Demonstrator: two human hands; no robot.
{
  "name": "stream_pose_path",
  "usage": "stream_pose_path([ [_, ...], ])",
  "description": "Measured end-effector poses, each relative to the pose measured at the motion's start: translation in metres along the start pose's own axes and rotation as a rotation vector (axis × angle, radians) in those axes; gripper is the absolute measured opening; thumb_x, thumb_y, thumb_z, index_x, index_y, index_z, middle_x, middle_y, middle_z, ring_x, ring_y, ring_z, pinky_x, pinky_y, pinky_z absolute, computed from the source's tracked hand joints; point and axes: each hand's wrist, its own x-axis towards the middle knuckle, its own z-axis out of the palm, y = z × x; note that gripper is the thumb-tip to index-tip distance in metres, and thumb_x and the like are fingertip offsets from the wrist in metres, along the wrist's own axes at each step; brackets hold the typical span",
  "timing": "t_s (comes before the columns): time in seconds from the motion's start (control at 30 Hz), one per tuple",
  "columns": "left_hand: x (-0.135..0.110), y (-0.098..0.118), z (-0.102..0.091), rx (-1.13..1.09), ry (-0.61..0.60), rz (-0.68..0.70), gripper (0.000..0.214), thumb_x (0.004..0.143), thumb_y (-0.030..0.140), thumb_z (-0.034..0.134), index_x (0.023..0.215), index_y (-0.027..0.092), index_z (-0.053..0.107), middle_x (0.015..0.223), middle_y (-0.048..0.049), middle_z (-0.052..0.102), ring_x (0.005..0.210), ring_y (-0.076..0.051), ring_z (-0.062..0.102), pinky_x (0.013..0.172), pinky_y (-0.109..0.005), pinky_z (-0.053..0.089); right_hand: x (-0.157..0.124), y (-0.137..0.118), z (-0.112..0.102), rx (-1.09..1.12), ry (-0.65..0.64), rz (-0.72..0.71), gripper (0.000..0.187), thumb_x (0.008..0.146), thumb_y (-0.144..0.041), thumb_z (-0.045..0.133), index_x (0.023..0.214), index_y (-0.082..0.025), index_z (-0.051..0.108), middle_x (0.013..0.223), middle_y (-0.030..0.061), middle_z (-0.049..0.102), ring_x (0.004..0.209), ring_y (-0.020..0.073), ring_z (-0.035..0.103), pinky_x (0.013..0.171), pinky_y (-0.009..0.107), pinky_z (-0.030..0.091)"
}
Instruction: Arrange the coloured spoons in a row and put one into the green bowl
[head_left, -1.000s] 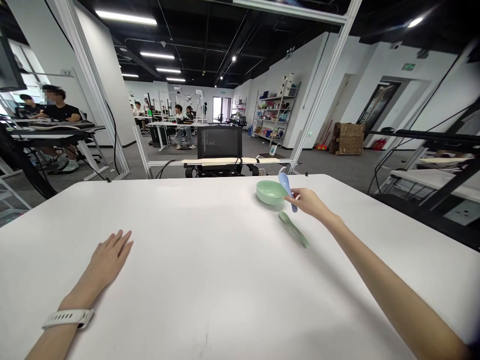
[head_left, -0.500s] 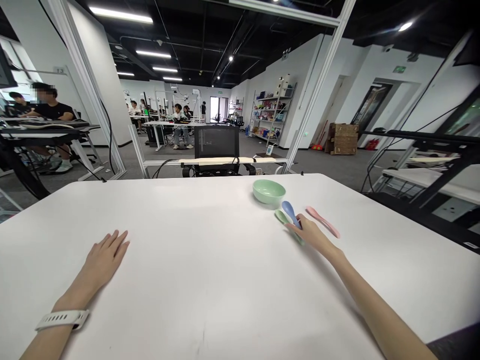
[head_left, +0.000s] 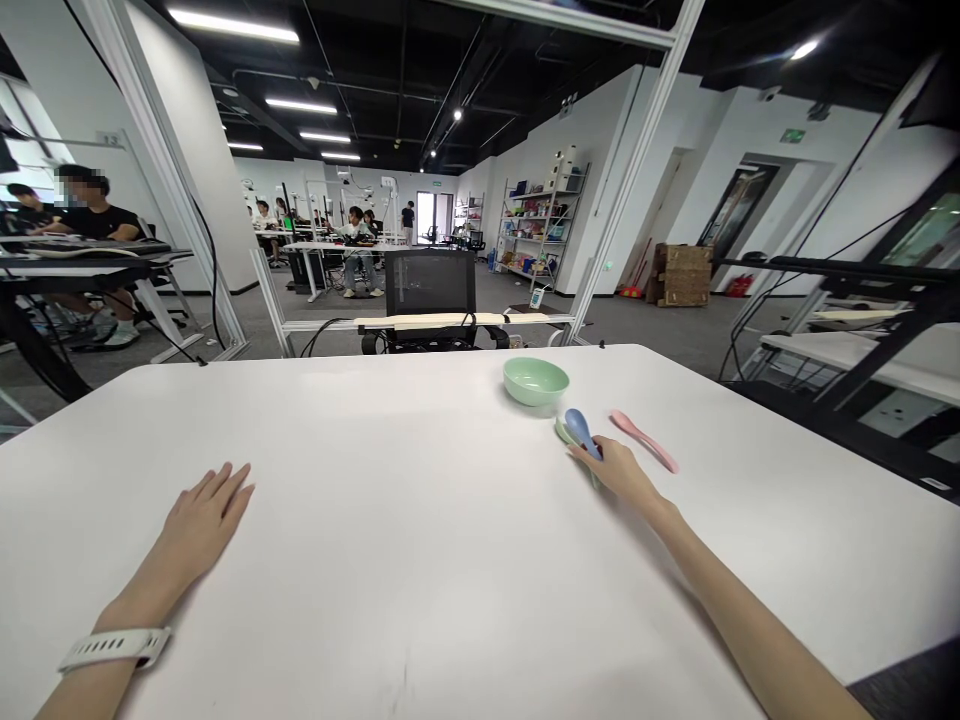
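My right hand (head_left: 619, 468) is closed on the handle of a blue spoon (head_left: 580, 428), whose bowl end points toward the far side of the table. Beneath the blue one lies a light green spoon (head_left: 562, 430), mostly covered by it and by my fingers; I cannot tell whether my fingers also grip it. A pink spoon (head_left: 643, 440) rests on the table just right of that hand. Beyond the spoons stands a light green bowl (head_left: 535, 382). Far to the left, my left hand (head_left: 205, 520) lies flat on the table with fingers stretched out, holding nothing.
The white table (head_left: 360, 560) spans the foreground. A metal frame (head_left: 632, 160) rises past its far edge, with a black mesh office chair (head_left: 430, 283) behind. Stacked shelves (head_left: 541, 225) stand farther back. Several people sit at other desks on the left.
The blue spoon and my right hand have shifted slightly nearer. The green spoon has turned and now sits more in line under the blue one. My left hand stays in place.
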Motion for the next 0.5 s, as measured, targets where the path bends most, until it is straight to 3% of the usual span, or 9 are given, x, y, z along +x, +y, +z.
stream_pose_path([
  [0.23, -0.0011, 0.0018, -0.0008, 0.006, -0.001, 0.003, 0.081, 0.101, 0.052, 0.019, 0.16, 0.008, 0.054, 0.17, -0.0203, 0.052, 0.16, -0.042, 0.045, 0.128, -0.059, 0.037, 0.0007, 0.0048, 0.0054, 0.04, 0.023, 0.004, 0.051, 0.092, -0.071, 0.057, 0.071, -0.028, 0.04, 0.062, -0.0013, 0.047, 0.058, 0.0155, 0.039, 0.058, 0.032, 0.026],
  [0.5, -0.0016, 0.0056, -0.003, -0.005, 0.02, -0.004, 0.077, 0.101, 0.049, 0.023, 0.157, 0.009, 0.057, 0.168, -0.021, 0.054, 0.159, -0.042, 0.046, 0.127, -0.06, 0.039, -0.0029, -0.0038, 0.0012, 0.055, 0.017, 0.012, 0.051, 0.087, -0.074, 0.059, 0.07, -0.028, 0.041, 0.062, 0.0001, 0.049, 0.06, 0.0163, 0.041, 0.058, 0.033, 0.028],
])
